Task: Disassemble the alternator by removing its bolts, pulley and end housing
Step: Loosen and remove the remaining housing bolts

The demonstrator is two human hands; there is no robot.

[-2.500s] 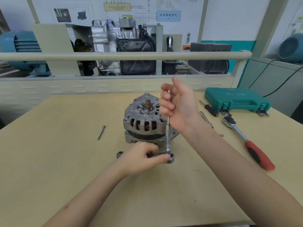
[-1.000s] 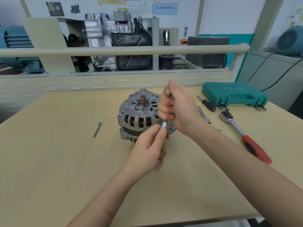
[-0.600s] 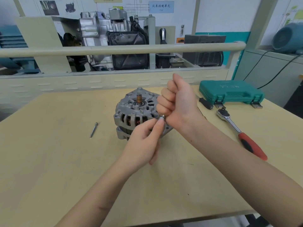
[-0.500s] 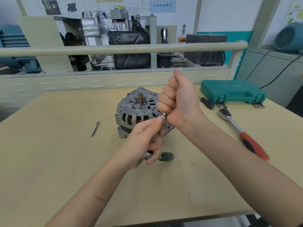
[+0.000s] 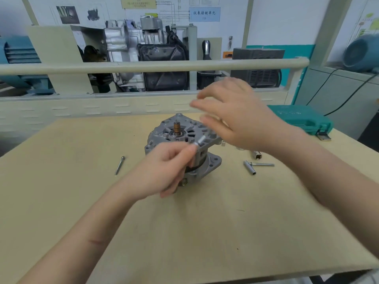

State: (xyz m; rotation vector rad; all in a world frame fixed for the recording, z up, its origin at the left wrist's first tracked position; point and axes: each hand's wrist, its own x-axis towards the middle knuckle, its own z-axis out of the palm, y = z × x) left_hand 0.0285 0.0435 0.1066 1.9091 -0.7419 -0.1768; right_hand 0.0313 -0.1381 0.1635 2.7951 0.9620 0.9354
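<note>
Fingers (image 5: 185, 152) of the left hand (image 5: 164, 169) curled, thumb and forefinger pinching a small silver socket (image 5: 200, 140) that juts up and to the right past the fingertips. Fingers (image 5: 205, 107) of the right hand (image 5: 235, 119) spread apart and loosely extended, blurred, gripping nothing visible, hovering just above and to the right of the socket. Directly behind the left fingers and under the right ones: the alternator (image 5: 182, 140), standing on the table (image 5: 61, 201) with its shaft (image 5: 176, 127) pointing up, bare and copper-coloured at the top, no pulley on it. Grey finned end housing seated on the body, mounting ear low on the right side. Well to the left of the left fingers, a long bolt (image 5: 119, 165) lying flat on the table. To the right of the left fingers, below the right forearm, a silver extension piece (image 5: 249, 167) with a thin rod (image 5: 263, 164) beside it, and another socket (image 5: 257, 155) just behind them. Far to the right of the right fingers, a closed teal tool case (image 5: 301, 117) near the table's back edge. Beyond the table, a pale rail (image 5: 143, 66) and an engine display (image 5: 143, 56).
</note>
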